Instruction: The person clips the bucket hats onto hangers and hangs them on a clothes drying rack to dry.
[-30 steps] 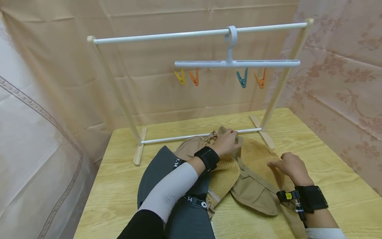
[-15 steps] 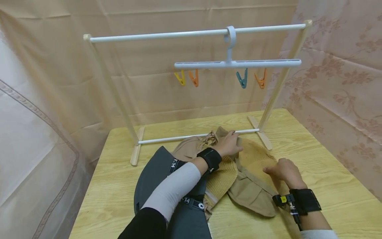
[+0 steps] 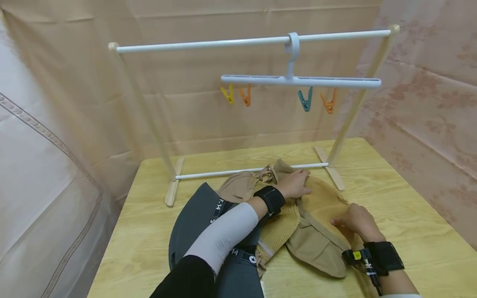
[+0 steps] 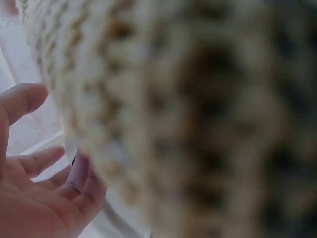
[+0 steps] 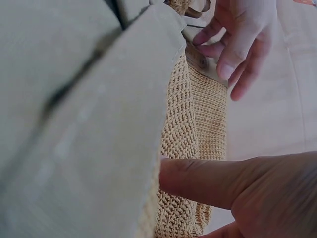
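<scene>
A tan sun hat with coarse woven panels [image 3: 279,219], a khaki cloth brim [image 3: 316,250] and a small tied bow lies crumpled on the table. My left hand [image 3: 296,184] reaches across to its far part; in the left wrist view the thumb [image 4: 27,99] stands apart from the loosely bent fingers. My right hand [image 3: 359,221] pinches the woven part's right edge, its thumb [image 5: 198,181] on the weave and its other fingers mostly hidden. Beside it, partly under my left forearm, lies a dark grey hat [image 3: 190,225] with a black lettered ribbon.
Behind the hats stands a rack with a white top rail [image 3: 205,44] and a lower rail [image 3: 208,174]. A pale hanger [image 3: 257,79] hangs there with yellow, orange and teal clips [image 3: 305,99]. Cloth drapes [image 3: 67,103] surround the wooden table [image 3: 130,248].
My left hand has shifted right across the tan hat, baring more of the khaki cloth at its far end. My right hand has sunk slightly lower at the woven edge.
</scene>
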`<action>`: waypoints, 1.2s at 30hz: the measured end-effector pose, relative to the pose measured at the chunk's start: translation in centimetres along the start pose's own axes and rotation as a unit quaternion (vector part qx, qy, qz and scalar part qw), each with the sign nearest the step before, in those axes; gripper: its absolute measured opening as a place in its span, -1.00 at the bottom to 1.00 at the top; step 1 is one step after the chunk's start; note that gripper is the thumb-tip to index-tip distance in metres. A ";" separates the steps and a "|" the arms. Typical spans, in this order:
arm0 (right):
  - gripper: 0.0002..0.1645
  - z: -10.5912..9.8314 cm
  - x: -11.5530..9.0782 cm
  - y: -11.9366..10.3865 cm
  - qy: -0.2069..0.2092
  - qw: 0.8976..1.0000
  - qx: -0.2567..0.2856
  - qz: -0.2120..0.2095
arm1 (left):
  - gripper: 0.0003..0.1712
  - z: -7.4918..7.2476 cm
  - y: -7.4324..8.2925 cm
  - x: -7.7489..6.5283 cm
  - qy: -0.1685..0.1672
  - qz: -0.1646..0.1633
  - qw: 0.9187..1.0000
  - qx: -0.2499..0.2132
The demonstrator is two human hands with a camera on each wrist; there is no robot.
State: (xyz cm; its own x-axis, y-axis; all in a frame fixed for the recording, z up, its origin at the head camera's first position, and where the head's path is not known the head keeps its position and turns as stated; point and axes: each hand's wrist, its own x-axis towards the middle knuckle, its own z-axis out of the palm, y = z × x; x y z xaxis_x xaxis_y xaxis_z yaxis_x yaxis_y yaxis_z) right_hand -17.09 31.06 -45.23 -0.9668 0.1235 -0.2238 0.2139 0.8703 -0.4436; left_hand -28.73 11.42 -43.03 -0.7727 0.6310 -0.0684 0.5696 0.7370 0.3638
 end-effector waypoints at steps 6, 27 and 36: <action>-0.41 0.5 0.3 -0.9 -0.015 1.000 0.000 -0.003 | -0.25 -0.1 -0.4 -0.4 0.027 -0.010 0.999 0.031; -0.42 -4.0 0.9 0.7 -0.096 0.988 0.118 -0.014 | -0.64 0.1 -1.2 -0.1 0.022 -0.036 0.999 -0.034; -0.49 -2.1 0.9 0.7 -0.097 0.994 0.054 -0.023 | -0.56 0.9 -1.1 -0.1 -0.056 -0.020 0.998 -0.028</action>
State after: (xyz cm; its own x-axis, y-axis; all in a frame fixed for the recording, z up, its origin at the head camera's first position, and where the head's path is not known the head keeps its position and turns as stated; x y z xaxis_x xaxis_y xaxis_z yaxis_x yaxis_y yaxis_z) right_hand -18.12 32.83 -43.93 -0.9333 -0.0184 -0.3587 0.1939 0.8150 -0.5461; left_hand -29.05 10.78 -44.30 -0.7572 0.6261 -0.1859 0.5196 0.7499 0.4094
